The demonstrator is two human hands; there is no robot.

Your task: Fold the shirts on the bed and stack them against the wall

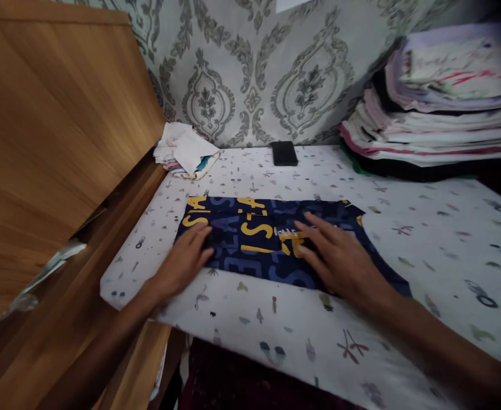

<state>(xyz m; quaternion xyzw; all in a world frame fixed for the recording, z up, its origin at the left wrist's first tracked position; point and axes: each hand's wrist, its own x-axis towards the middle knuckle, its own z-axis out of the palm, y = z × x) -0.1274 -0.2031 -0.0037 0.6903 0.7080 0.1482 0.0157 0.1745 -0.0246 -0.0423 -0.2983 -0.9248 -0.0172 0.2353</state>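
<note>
A navy shirt (233, 245) with yellow and blue printed letters lies folded into a long strip on the cloth-covered table. On its left end rests my left hand (190, 249), palm down with the fingers slightly bent and apart. My right hand (333, 253) lies over the right part of the shirt, fingers spread on the fabric near the yellow and white print. Neither hand grips the cloth. The right end of the shirt tapers out past my right wrist, partly hidden by it.
A tall stack of folded clothes (438, 125) stands at the back right. A small pile of folded cloths (186, 148) sits at the back left. Between them lies a black flat object (284, 154). A wooden panel (62, 102) borders the left side, and a patterned wall rises behind.
</note>
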